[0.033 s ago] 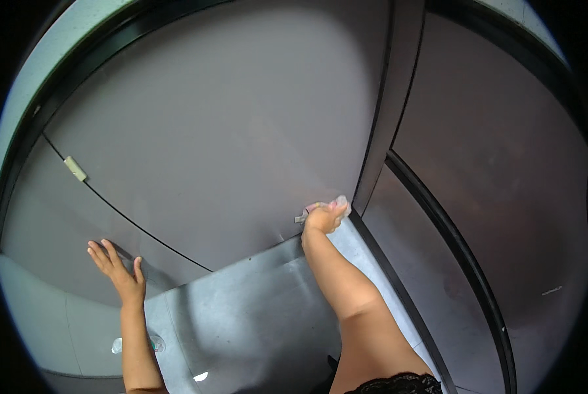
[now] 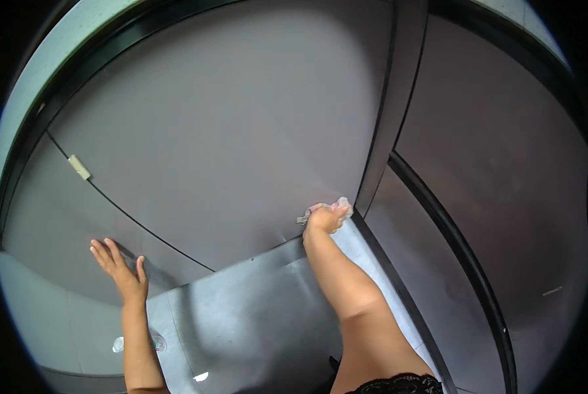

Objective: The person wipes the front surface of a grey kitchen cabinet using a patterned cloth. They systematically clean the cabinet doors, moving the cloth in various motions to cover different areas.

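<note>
Pale, soft cloth (image 2: 330,208) sits bunched under our right hand (image 2: 325,218), whose fingers curl closed over it and press it against the lower edge of the grey cabinet door (image 2: 228,131). We judge the cloth light, limp and easy to crumple, best held as a wad in the palm so it does not slide on the smooth panel. Our left hand (image 2: 122,266) lies open, fingers spread flat on the neighbouring door (image 2: 51,217). Below both runs a dull metal floor (image 2: 254,315).
</note>
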Demonstrator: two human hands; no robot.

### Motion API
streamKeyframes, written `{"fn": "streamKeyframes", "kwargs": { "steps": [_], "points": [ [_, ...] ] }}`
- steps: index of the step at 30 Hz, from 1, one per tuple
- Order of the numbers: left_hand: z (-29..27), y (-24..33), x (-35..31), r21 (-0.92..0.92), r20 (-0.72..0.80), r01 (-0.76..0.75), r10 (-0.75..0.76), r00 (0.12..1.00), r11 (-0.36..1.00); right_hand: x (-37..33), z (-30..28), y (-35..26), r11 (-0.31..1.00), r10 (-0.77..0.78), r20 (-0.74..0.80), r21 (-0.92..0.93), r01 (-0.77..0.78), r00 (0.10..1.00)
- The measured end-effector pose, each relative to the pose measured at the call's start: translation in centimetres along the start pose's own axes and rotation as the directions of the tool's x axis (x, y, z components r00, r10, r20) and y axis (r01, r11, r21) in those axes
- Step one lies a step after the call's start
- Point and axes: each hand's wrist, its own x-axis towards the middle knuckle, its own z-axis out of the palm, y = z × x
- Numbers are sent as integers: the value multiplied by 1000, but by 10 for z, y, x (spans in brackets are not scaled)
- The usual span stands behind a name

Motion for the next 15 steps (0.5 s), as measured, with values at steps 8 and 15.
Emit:
{"fn": "streamKeyframes", "kwargs": {
  "steps": [8, 15],
  "points": [
    [-2, 0, -2, 9, -2, -7, 7, 1000, 1000, -116, 1, -95, 227, -974, -12, -59, 972, 227],
    [-5, -2, 0, 16, 8, -7, 7, 1000, 1000, -8, 8, -54, -263, -963, -97, 127, 956, -252]
  ]
}}
